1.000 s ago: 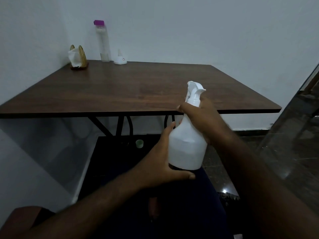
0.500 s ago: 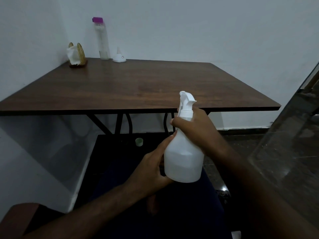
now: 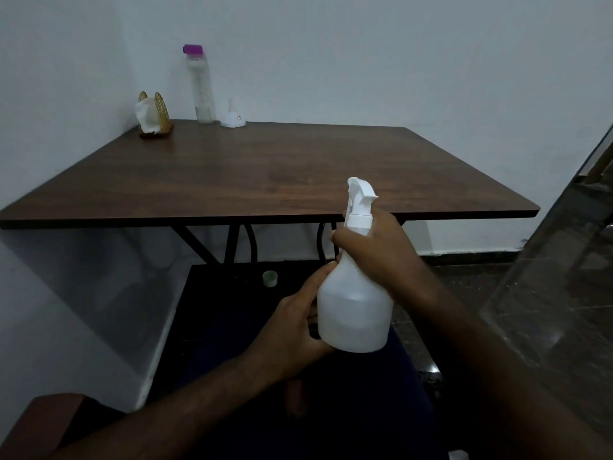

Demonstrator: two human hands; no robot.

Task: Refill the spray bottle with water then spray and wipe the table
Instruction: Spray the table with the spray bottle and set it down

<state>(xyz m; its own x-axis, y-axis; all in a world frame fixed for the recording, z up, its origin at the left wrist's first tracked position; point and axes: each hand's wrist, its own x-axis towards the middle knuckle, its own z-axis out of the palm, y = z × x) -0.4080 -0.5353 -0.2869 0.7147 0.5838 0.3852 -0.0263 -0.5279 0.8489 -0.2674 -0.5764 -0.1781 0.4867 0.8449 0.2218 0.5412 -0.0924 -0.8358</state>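
Spray bottle (image 3: 355,310), opaque white, upright, trigger head (image 3: 360,194) atop narrow neck

Dim, flat light — soft focus, edges bowed

A white spray bottle (image 3: 353,307) is held upright just in front of the near edge of the wooden worktop (image 3: 265,174). The right hand (image 3: 374,250) wraps its neck under the trigger head, and the left hand (image 3: 292,330) grips the lower body from the side. At the far left corner stand a napkin holder (image 3: 154,116), a tall clear bottle (image 3: 200,91) with a purple cap, and a small white piece (image 3: 233,117). A green cap (image 3: 269,278) lies on the floor (image 3: 464,287) beneath
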